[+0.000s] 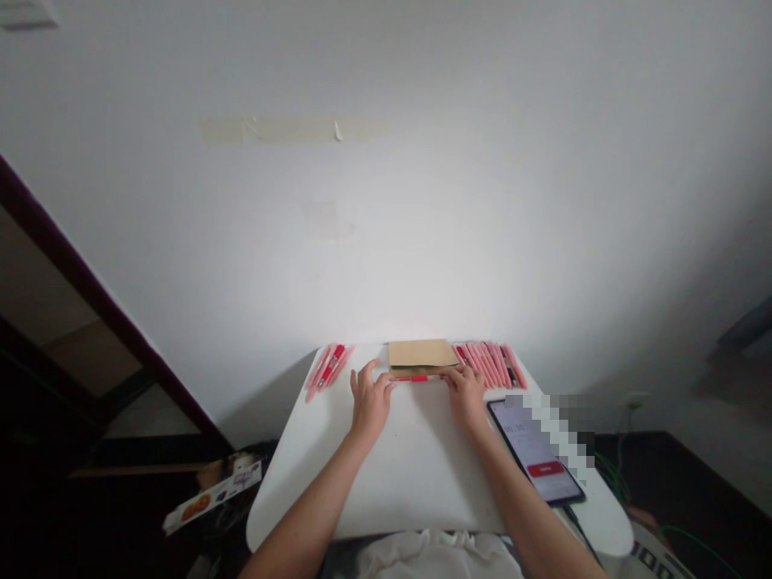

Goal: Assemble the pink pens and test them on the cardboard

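A slim clear pen (419, 378) with a red middle lies crosswise between my hands, close to the near edge of a brown paper pad or envelope (422, 352). My left hand (371, 398) pinches the pen's left end between thumb and fingertips. At its right end, the fingers of my right hand (466, 396) are closed on it. To the left of my left hand sits a small bunch of pink-wrapped red pens (330, 368). A longer row of similar pink pieces (490, 364) lies just beyond my right hand, partly covered by its fingers.
The white table (410, 474) stands against a pale wall (416, 265). A phone (539, 458) with a lit screen lies at the right, its cable (579, 527) running off the near edge. Below left, a white strip with stickers (214, 498) rests among dark items.
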`<act>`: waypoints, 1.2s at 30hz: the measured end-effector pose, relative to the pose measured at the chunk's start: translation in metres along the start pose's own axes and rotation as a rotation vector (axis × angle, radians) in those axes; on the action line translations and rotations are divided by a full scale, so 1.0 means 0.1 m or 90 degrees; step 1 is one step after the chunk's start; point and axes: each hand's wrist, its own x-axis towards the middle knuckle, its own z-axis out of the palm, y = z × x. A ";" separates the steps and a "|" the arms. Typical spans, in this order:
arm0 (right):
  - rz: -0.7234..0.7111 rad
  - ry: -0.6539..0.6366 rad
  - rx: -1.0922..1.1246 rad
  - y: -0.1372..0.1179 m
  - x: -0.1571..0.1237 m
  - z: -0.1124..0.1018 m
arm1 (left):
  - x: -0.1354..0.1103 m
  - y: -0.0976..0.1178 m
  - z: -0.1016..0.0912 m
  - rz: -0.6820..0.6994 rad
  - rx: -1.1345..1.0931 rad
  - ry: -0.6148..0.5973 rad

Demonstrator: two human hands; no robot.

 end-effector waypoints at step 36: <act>-0.044 -0.034 0.041 -0.06 -0.02 0.03 | -0.02 0.01 0.08 0.040 -0.091 0.040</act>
